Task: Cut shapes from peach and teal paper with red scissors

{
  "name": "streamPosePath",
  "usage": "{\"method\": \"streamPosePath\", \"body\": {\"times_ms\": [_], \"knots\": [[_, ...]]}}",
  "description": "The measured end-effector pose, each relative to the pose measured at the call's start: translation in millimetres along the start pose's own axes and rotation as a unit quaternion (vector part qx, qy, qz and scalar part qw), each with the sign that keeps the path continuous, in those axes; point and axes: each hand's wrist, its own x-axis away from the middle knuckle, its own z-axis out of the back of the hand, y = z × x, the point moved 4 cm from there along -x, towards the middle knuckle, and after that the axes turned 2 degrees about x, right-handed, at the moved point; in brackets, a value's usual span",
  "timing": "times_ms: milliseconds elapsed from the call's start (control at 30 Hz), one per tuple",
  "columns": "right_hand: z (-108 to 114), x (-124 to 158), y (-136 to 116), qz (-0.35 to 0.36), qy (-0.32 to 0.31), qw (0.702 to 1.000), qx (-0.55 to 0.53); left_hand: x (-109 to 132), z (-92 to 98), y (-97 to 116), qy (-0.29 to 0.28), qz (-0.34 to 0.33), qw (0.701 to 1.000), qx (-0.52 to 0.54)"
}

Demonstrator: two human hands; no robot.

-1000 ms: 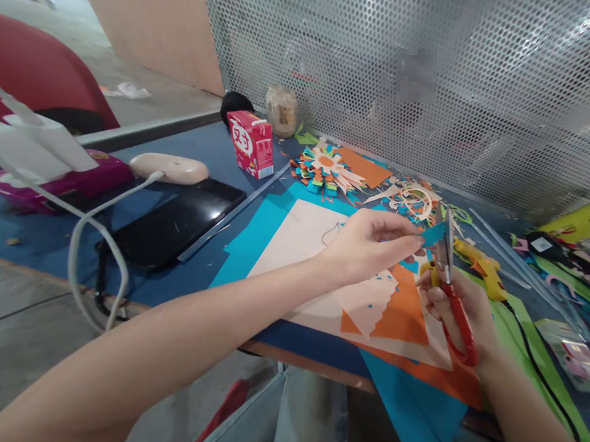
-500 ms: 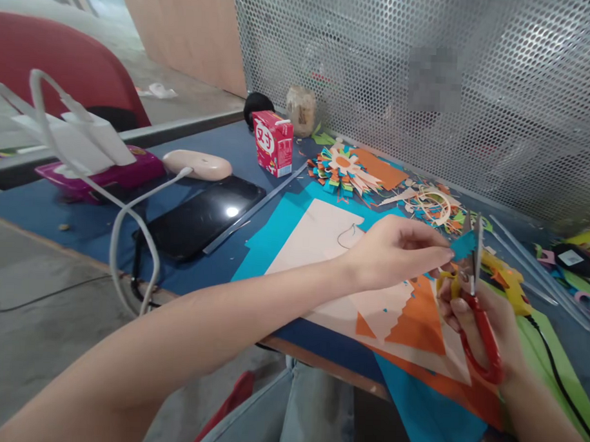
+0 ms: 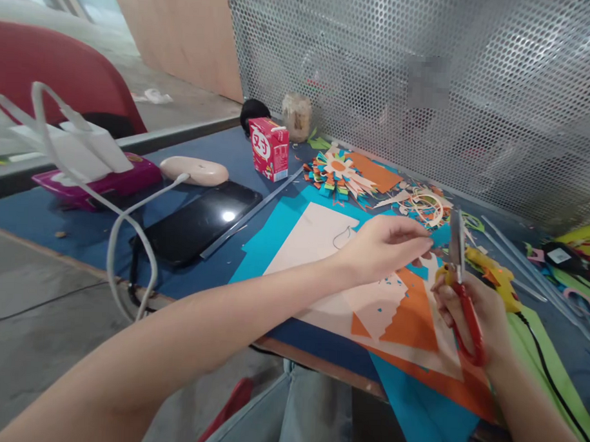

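Observation:
My left hand [image 3: 383, 250] reaches across the paper sheets, pinching a small piece of blue paper [image 3: 440, 236] between thumb and fingers. My right hand [image 3: 488, 315] grips a pair of scissors [image 3: 471, 330] with red and yellow handles, blades pointing up. The blades look almost together, right beside the blue piece. Beneath my hands a pale pink sheet [image 3: 298, 247] lies over a blue sheet [image 3: 263, 239]. An orange piece with a jagged edge [image 3: 415, 322] and tiny blue scraps rest there too.
A fringed paper flower [image 3: 338, 168] and paper scraps [image 3: 426, 203] lie toward the mesh panel [image 3: 330, 48]. A yellow glue gun [image 3: 496, 276] is to the right. Leftward are a phone [image 3: 198, 224], a red drink carton [image 3: 269, 149] and a looping white cable [image 3: 113, 240].
The scissors blades, earlier apart around the blue paper, have come nearly together. Both hands appear slightly further left, while the whole view has shifted a little.

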Motion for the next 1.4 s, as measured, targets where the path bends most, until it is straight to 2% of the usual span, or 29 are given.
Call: {"method": "streamPosePath", "body": {"times_ms": [100, 233, 300, 400, 467, 633, 767, 1000, 1133, 1233, 1400], "knots": [[6, -10, 4, -0.025, 0.039, 0.996, 0.074, -2, 1.6, 2, 0.025, 0.011, 0.999, -0.026], [13, -22, 7, -0.042, 0.079, 0.966, 0.242, -4, 3.5, -1, 0.045, 0.04, 0.998, -0.036], [12, -25, 9, -0.054, 0.077, 0.955, 0.282, -5, 5.1, -5, 0.05, 0.044, 0.997, -0.035], [7, -26, 16, -0.103, 0.036, 0.943, 0.315, -7, 7.4, -14, 0.046, 0.041, 0.997, -0.048], [5, -27, 19, -0.103, 0.04, 0.943, 0.315, -8, 7.8, -19, 0.036, 0.041, 0.996, -0.074], [4, -29, 27, -0.057, 0.073, 0.946, 0.311, -9, 7.6, -28, 0.032, 0.078, 0.991, -0.101], [4, -33, 32, -0.021, 0.091, 0.949, 0.3, -13, 10.7, -31, 0.041, 0.08, 0.989, -0.118], [12, -43, 42, 0.035, 0.112, 0.948, 0.297, -25, 29.8, -33, 0.085, 0.065, 0.981, -0.162], [17, -49, 35, 0.091, 0.106, 0.943, 0.302, -29, 41.7, -35, 0.119, 0.042, 0.968, -0.217], [7, -51, 22, 0.142, 0.076, 0.942, 0.295, -29, 48.3, -34, 0.129, 0.018, 0.955, -0.267], [-33, -53, 4, 0.209, -0.017, 0.939, 0.274, -32, 58.9, -31, 0.085, -0.019, 0.937, -0.338]]}}
